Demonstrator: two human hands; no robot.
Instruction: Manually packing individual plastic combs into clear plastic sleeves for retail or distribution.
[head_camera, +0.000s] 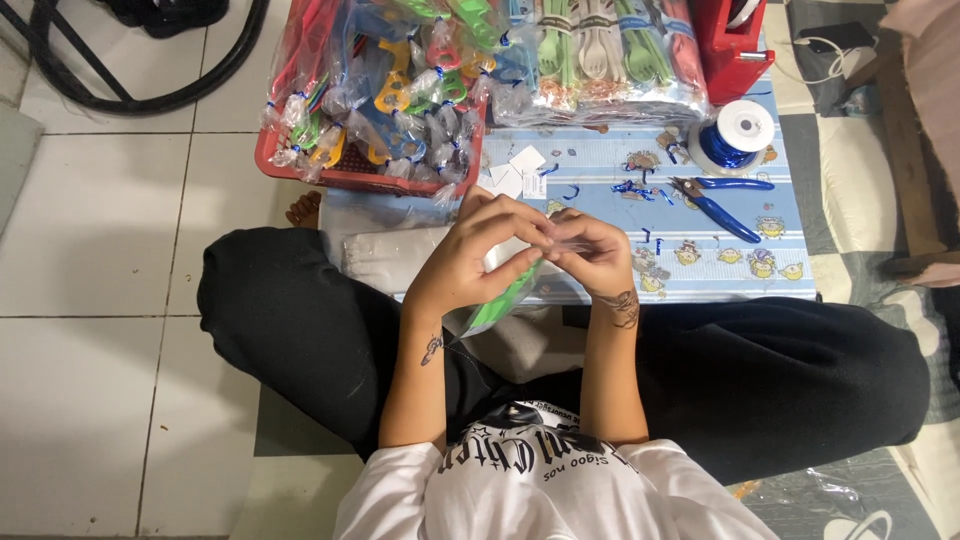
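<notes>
Bright, even overhead light; soft shadow on the floor tiles beside the legs; sharp focus, slight edge distortion.

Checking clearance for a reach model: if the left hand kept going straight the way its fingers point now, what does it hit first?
The left hand points up and to the right in the image, straight at the right hand, with the clear bag holding green utensils pinched between them. It would meet the right hand's fingers almost at once; depth looks shared, though one view can't confirm.

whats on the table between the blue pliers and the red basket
In the head view, between the blue pliers and the red basket lie small white cards and cut bits of blue ribbon on the table.
</notes>
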